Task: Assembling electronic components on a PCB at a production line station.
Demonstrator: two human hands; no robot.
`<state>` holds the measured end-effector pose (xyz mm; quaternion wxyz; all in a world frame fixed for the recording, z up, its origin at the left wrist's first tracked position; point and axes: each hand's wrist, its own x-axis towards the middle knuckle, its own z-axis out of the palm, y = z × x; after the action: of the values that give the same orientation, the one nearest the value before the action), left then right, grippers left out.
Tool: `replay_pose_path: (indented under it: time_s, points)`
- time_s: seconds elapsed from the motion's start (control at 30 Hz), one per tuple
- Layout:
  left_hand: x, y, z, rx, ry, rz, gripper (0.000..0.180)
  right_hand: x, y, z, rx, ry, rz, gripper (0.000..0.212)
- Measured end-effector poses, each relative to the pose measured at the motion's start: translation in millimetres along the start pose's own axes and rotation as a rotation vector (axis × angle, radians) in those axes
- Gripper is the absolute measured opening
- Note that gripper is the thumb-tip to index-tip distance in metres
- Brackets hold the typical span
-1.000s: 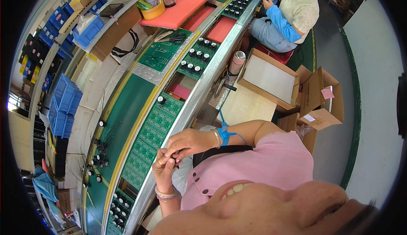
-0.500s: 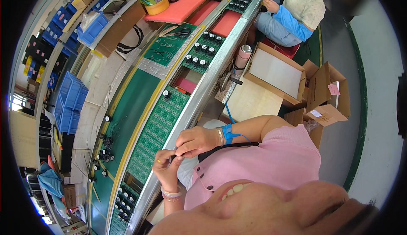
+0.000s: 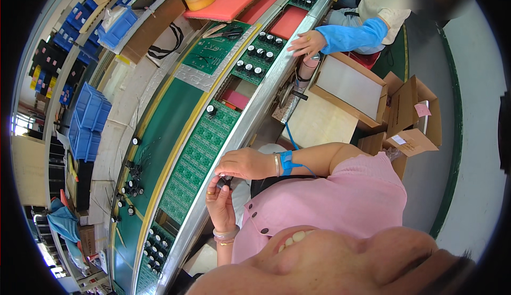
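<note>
Over the metal rail's near edge, my hands meet around a small dark part (image 3: 226, 180) whose kind is too small to make out. My left hand (image 3: 220, 202), with a ring and bracelets, pinches it from below between thumb and fingers. From above, my right hand (image 3: 247, 163), wearing a blue wrist strap (image 3: 288, 164), bends its fingertips down onto the same part. Beside them lies a green circuit board panel (image 3: 197, 159) in the line's track. One white-topped black cylindrical component (image 3: 211, 110) stands at the panel's far end.
White-topped components with thin wires (image 3: 130, 186) lie loose on the green belt. Other boards (image 3: 255, 63) hold several upright. A co-worker's hand (image 3: 308, 44) is over the metal rail (image 3: 266, 95), near a pink bottle (image 3: 307, 70) and cardboard tray (image 3: 348, 88).
My hands have turned and opened slightly around the dark part, which shows more now. The co-worker's blue-sleeved arm has stretched out over the rail. The view has shifted a little.
</note>
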<state>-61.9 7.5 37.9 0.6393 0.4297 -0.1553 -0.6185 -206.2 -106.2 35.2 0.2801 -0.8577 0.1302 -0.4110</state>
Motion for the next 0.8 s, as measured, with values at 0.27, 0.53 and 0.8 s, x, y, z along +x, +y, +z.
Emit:
replay_pose_path:
  time_s: [0.27, 0.53, 0.8]
  points:
    - [-2, -13, 2, 0.193, 0.094, 0.321, 0.044, 3, -7, -2, 0.074, -0.004, 0.025, 0.013]
    - [4, -34, -10, 0.046, 0.153, 0.229, 0.037, -10, -10, 16, 0.801, -0.055, 0.718, 0.017]
    - [12, -41, -14, 0.251, 0.015, 0.486, 0.043, -4, -14, 0, 0.351, -0.134, 0.558, 0.031]
